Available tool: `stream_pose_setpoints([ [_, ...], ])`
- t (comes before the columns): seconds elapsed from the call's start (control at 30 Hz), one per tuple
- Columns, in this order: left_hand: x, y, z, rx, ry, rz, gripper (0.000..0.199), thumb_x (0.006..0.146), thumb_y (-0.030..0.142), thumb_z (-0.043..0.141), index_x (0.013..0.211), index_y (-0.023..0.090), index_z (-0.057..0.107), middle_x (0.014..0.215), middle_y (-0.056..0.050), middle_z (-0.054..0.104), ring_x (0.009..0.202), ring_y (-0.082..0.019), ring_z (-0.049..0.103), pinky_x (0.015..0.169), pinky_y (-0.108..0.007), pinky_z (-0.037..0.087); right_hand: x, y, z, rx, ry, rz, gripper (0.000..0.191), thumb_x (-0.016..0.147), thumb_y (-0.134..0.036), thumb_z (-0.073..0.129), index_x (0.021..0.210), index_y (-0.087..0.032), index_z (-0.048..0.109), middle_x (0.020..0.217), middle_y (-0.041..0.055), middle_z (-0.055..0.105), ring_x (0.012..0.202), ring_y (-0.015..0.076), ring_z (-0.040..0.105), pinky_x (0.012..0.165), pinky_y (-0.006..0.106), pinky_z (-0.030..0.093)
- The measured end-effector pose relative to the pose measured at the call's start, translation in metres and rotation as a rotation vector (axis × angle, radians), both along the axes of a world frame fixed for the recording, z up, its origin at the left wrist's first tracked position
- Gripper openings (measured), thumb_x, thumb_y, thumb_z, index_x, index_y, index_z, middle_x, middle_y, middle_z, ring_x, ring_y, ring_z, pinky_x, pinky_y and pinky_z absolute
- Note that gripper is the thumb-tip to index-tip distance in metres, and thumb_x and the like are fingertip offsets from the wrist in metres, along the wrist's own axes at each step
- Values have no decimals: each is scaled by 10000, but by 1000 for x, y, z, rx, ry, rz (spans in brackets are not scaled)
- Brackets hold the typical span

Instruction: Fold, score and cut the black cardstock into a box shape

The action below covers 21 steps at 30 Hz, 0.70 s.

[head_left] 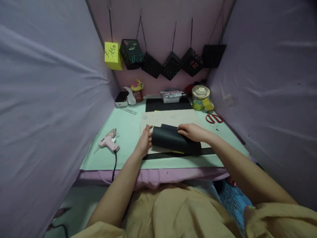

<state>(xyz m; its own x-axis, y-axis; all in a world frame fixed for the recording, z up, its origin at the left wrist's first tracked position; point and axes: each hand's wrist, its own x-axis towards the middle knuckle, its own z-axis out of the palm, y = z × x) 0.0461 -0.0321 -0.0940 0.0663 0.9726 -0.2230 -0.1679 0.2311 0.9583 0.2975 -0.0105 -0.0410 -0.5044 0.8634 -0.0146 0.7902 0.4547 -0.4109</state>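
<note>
A sheet of black paper (170, 140), curved over into a loose roll, is held above a pale board (173, 115). At the roll's left end is my left hand (145, 140), its fingers at the edge and partly hidden behind it. My right hand (192, 131) pinches the upper edge of the black paper right of its middle, fingers closed. Below the board's front edge, a dark strip (158, 155) shows, with a bit of yellow beside it.
A pink glue gun (109, 142) with a cord lies at left. Red-handled scissors (214, 119), green tape (197, 105) and a round tin (200, 92) are at right. Behind stand a pen box (170, 96) and a yellow-lidded cup (137, 91). Paper boxes (172, 64) hang on the wall.
</note>
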Motion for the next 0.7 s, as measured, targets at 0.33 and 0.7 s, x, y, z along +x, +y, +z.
stream_pose_setpoints([
  [0.33,17,-42,-15,618,668,-18,634,812,336,674,1383,227,422,1358,-121,483,1293,-259,450,1092,-452,350,-1,-19,-40,-318,473,-246,186,794,-375,583,815,-190,581,626,-29,528,561,121,464,521,240,354],
  [0.7,47,-100,0,146,-243,-97,868,691,352,818,1394,297,313,1398,-119,490,1269,-260,506,1038,-411,430,-20,-78,34,-255,979,-239,233,823,-432,611,911,-231,533,743,-37,494,640,115,449,538,220,358],
])
